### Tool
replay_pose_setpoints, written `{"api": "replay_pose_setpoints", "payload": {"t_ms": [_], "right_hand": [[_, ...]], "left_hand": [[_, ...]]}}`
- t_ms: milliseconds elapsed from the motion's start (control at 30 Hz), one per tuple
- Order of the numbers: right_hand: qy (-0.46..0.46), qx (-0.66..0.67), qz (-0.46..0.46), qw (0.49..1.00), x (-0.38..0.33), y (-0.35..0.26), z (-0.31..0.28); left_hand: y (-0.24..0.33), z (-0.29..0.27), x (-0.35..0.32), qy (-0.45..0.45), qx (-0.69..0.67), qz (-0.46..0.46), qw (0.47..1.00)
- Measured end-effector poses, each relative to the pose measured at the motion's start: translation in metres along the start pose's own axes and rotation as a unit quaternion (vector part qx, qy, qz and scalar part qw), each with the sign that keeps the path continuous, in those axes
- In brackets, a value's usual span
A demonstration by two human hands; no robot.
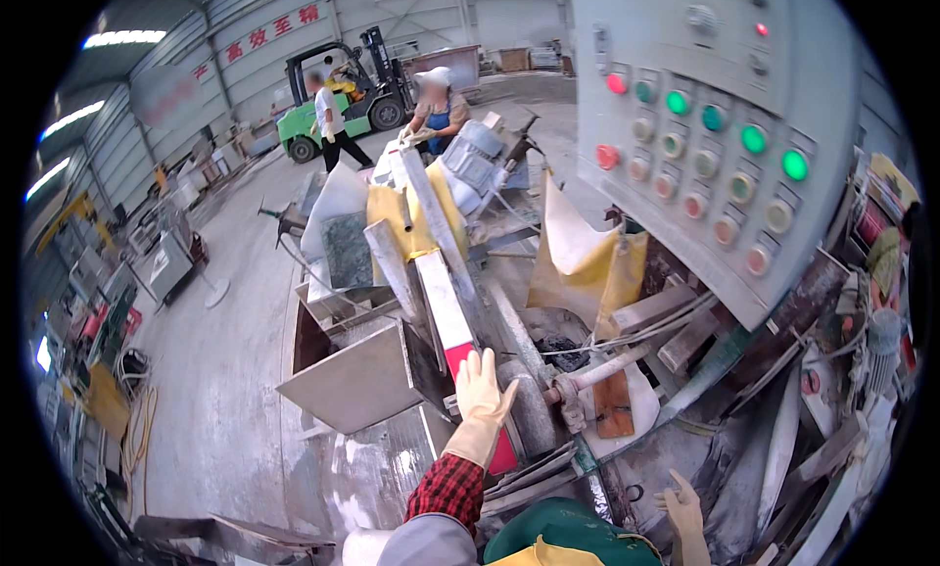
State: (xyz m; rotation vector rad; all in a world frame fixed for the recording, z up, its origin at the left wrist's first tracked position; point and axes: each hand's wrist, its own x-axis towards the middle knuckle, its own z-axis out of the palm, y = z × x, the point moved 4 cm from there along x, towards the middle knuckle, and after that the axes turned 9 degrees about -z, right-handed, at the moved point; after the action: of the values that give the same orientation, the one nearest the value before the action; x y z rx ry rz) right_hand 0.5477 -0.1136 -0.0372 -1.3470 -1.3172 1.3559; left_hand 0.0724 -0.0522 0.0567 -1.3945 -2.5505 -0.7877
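Note:
My left hand (480, 395), in a pale rubber glove, lies with its fingers stretched out over the red stretch (458, 356) at the near end of a long white strip (441, 297). The strip runs away from me along the machine, under yellow flaps (399, 218). Whether the palm presses on the red surface or hovers just over it, I cannot tell. At the lower right, away from the strip, my right hand (682, 507) is also gloved. Its fingers are spread and nothing is in them.
A control panel (676, 125) with lit green and red buttons hangs at the upper right. An open grey metal box (352, 375) stands left of the strip. Beyond the machine are a co-worker (441, 111), a walking person (328, 120) and a green forklift (299, 125).

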Motion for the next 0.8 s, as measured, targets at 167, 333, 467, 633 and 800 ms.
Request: {"api": "replay_pose_setpoints", "payload": {"t_ms": [167,333,467,633,800], "right_hand": [[-0.066,-0.021,-0.013,0.998,0.03,0.005,0.018],[-0.081,-0.062,0.046,0.994,0.012,-0.053,0.046],[-0.095,-0.263,-0.068,0.958,0.021,-0.019,0.035],[-0.163,-0.187,0.067,0.966,0.021,-0.072,0.084],[-0.203,-0.172,0.086,0.96,0.033,-0.12,0.14]], "left_hand": [[-0.028,-0.007,0.056,-0.06,0.049,-0.099,0.992],[-0.054,0.008,0.088,-0.033,0.099,-0.125,0.987],[-0.061,0.03,0.099,0.004,0.098,-0.109,0.989],[-0.058,0.023,0.096,0.028,0.073,-0.088,0.993],[-0.058,0.023,0.094,0.01,0.065,-0.091,0.994]]}}
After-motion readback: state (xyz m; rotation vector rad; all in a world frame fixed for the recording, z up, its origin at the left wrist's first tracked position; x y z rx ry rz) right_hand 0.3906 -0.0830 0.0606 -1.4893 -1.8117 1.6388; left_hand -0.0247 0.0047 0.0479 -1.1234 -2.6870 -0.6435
